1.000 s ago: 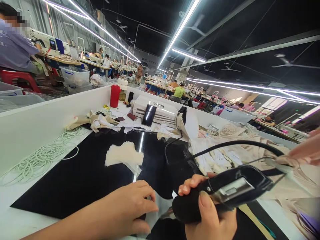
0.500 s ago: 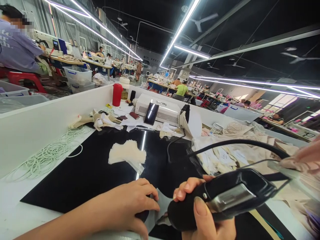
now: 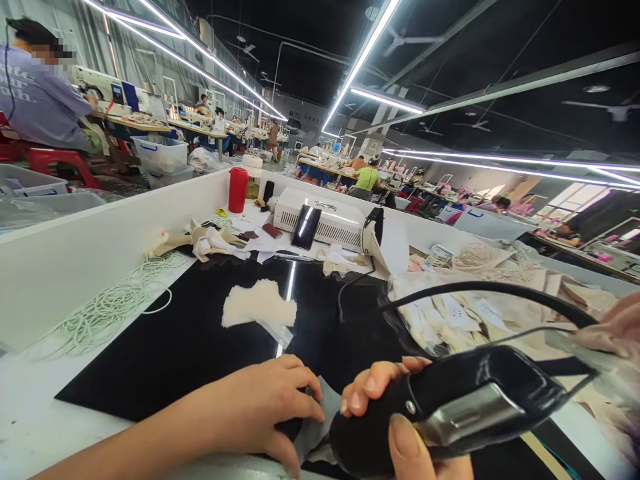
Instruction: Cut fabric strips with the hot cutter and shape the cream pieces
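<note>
My right hand (image 3: pixel 400 420) is wrapped around a black corded hand tool (image 3: pixel 480 393) with a rounded black end, a silver metal plate and a rivet. Its working tip is hidden. Just left of it, my left hand (image 3: pixel 280 407) rests with bent fingers and the thumb held apart. Those fingertips touch a thin greyish translucent sheet (image 3: pixel 325 407) on the black board (image 3: pixel 200 353). Farther up the board lies a cream fabric piece (image 3: pixel 257 303) with a translucent strip under its lower edge. Another person's hand (image 3: pixel 623 323) reaches in at the right edge, blurred, beside the cord.
Pale green cord (image 3: pixel 110 307) lies tangled at left. Along the back are a red bottle (image 3: pixel 238 190), a phone (image 3: pixel 306 227) and a white vented box (image 3: pixel 287 207). Bagged fabric pieces (image 3: pixel 440 317) are heaped at right. A black cable (image 3: pixel 480 287) arches over them. White walls (image 3: pixel 100 247) border the table.
The view has shifted slightly, so everything sits a little farther right. The black tool is slightly lower, its rounded end closer to the sheet. My left hand has stayed on the sheet.
</note>
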{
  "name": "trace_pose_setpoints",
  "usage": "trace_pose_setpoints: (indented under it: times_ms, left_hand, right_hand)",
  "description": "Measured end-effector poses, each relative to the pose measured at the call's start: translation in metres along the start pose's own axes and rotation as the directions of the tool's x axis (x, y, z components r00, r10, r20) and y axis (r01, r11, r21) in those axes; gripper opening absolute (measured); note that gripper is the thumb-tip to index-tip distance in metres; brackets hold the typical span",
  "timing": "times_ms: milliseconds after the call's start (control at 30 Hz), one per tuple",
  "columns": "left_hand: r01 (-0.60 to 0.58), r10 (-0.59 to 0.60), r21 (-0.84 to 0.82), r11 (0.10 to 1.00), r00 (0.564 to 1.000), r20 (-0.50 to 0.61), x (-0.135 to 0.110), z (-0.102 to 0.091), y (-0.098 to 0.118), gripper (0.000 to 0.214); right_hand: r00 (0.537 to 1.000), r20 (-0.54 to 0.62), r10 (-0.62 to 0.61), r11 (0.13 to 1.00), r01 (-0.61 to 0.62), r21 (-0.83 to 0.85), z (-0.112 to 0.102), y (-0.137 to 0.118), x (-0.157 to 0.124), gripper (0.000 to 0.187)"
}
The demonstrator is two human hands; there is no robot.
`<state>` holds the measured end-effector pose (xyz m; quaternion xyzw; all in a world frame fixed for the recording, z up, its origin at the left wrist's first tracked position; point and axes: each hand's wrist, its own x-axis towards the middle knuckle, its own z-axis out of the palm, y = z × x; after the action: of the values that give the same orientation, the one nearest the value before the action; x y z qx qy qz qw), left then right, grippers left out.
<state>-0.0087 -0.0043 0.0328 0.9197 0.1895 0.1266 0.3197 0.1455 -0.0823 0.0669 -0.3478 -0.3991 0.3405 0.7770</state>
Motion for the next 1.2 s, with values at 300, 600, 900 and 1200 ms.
trace_pose_setpoints:
  times_ms: [300,600,900,1200]
  left_hand:
    - [-0.003,0.003,0.002,1.0,1.0,-0.019,0.001,0.007,0.0,0.054]
    - [-0.006,0.006,0.029,1.0,1.0,0.007,0.004,0.018,-0.003,0.06]
    - [0.001,-0.002,0.04,0.999,0.999,0.032,0.006,0.015,0.0,0.059]
    - [0.027,-0.027,0.007,1.0,0.998,0.053,0.006,0.008,0.004,0.054]
  right_hand:
    - [0.957,-0.25,-0.149,0.984,0.12,-0.128,-0.041,-0.005,0.046,0.039]
    - [0.971,-0.156,-0.181,0.979,0.164,-0.119,-0.043,0.008,0.042,0.035]
    - [0.969,-0.154,-0.195,0.97,0.166,-0.18,-0.043,0.01,0.045,0.035]
    - [0.93,-0.276,-0.242,0.962,0.193,-0.195,-0.047,0.0,0.055,0.038]
